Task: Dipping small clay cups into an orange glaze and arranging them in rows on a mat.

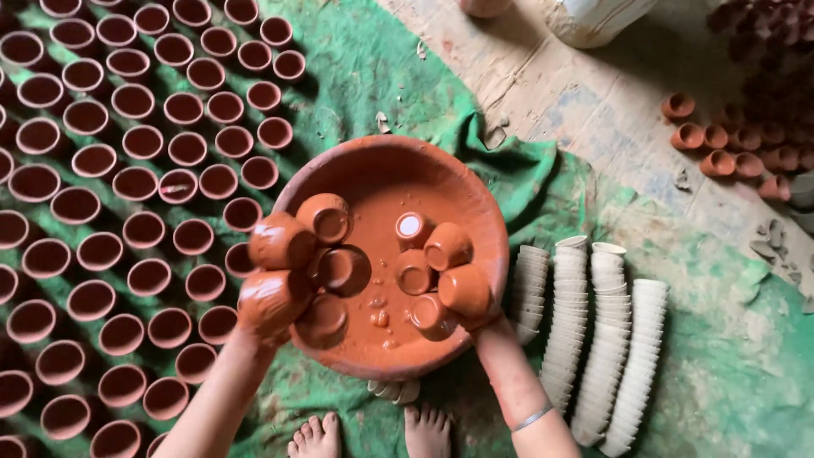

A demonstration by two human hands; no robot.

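2 slip-coated hands at wide round terracotta basin of red slip: left hand grips small wet clay cup over basin's left rim; right hand clasps another cup at lower right. Slick coating likely loosens grip; could drop, splash or chip.

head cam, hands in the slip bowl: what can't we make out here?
- Right hand: fingers sit behind coated cups, so its grip is unclear.
- Left hand: slip coats it and the cup alike, so the finger lines are lost.
- Bowl: opaque slip hides its depth and anything sunk.
- White container: cut off by the top edge.
- Dark cups at the top right: shadowed, too dim to count.
- Feet: cropped at the bottom.
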